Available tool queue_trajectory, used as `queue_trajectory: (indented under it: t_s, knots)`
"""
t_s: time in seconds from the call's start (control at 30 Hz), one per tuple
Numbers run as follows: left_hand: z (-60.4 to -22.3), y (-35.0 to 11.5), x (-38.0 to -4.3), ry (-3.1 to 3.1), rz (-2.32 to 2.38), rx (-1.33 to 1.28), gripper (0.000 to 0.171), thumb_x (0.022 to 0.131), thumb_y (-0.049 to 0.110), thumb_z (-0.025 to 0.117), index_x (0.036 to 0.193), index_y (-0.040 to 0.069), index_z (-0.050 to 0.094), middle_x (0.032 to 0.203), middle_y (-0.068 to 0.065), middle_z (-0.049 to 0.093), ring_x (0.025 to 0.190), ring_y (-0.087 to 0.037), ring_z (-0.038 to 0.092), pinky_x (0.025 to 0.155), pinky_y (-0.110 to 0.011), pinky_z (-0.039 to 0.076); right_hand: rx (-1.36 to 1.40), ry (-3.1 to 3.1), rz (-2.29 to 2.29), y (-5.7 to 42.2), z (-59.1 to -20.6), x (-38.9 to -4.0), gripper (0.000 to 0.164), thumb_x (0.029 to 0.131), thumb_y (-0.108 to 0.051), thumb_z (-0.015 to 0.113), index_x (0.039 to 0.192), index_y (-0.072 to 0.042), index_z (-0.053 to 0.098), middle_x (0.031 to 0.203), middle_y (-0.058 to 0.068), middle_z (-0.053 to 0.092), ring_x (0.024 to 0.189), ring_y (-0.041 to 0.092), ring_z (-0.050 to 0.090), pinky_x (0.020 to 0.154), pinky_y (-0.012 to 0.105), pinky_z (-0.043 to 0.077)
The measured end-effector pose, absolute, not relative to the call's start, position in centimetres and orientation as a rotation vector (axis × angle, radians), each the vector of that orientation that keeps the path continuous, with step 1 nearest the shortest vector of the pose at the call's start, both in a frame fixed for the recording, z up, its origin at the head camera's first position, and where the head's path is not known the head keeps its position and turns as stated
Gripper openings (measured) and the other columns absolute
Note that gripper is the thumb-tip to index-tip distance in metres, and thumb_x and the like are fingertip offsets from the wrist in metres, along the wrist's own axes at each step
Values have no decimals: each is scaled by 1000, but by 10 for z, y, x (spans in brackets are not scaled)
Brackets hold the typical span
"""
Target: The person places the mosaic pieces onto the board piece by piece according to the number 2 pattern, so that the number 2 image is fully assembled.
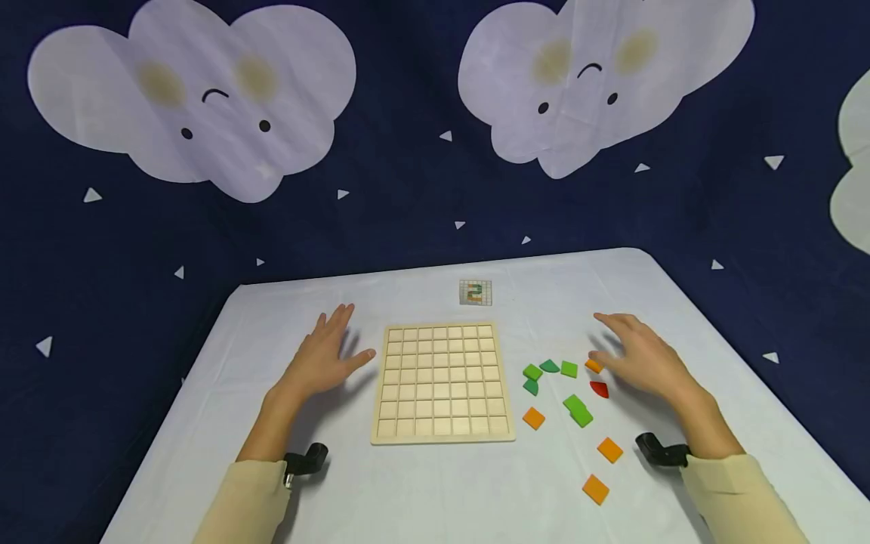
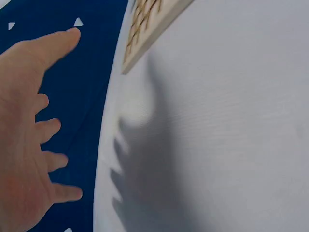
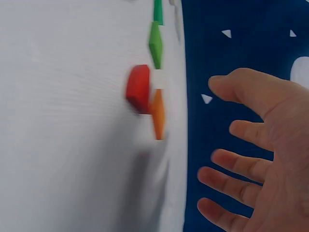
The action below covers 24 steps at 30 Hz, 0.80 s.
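Evidently, the red quarter-circle tile (image 1: 600,390) is flanked on its right by the nearer, spread, empty right hand (image 1: 649,361).

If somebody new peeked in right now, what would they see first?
Probably the big white upside-down clouds on the dark blue backdrop behind the white table. Next, the wooden grid board between the left hand and right hand. Then the red, orange and green tiles scattered to the board's right.
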<state>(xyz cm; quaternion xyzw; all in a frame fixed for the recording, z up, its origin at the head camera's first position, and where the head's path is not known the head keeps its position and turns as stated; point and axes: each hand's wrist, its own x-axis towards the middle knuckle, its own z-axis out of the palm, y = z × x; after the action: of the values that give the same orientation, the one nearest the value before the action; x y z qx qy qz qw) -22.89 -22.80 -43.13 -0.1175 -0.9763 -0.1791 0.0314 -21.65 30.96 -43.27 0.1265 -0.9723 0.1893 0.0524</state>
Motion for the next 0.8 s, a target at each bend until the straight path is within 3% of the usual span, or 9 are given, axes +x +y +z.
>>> queue_trajectory:
  t_s: [0.17, 0.37, 0.57, 0.8]
  knots:
    - [-445, -220, -226, -3023, -594, -403, 95, 83, 68, 57, 152, 10, 26, 156, -12, 26, 141, -40, 19, 105, -70, 13, 361, -3019, 676, 311, -444, -218, 71, 85, -47, 70, 139, -6, 49, 127, 18, 51, 106, 32, 54, 80, 54, 45]
    - [-460, -208, -222, -3066, -602, -449, 97, 80, 68, 61, 149, 6, 33, 153, -13, 32, 141, -38, 21, 107, -68, 10, 361, -3039, 697, 311, -450, -217, 59, 81, -41, 76, 124, -2, 62, 98, 9, 59, 85, 24, 53, 68, 39, 43]
    - [-464, -201, -216, -3108, -631, -513, 91, 78, 64, 66, 145, 6, 42, 152, -9, 35, 142, -39, 17, 108, -67, 6, 380, -3030, 683, 310, -453, -220, 39, 77, -26, 80, 108, -4, 70, 88, 2, 61, 77, 19, 51, 66, 35, 41]
    - [-462, -202, -216, -3130, -612, -566, 88, 81, 60, 65, 148, 10, 39, 154, -5, 32, 142, -38, 14, 108, -67, 4, 378, -3036, 704, 310, -454, -220, 28, 79, -21, 78, 101, -6, 72, 86, 0, 64, 75, 16, 53, 66, 34, 43]
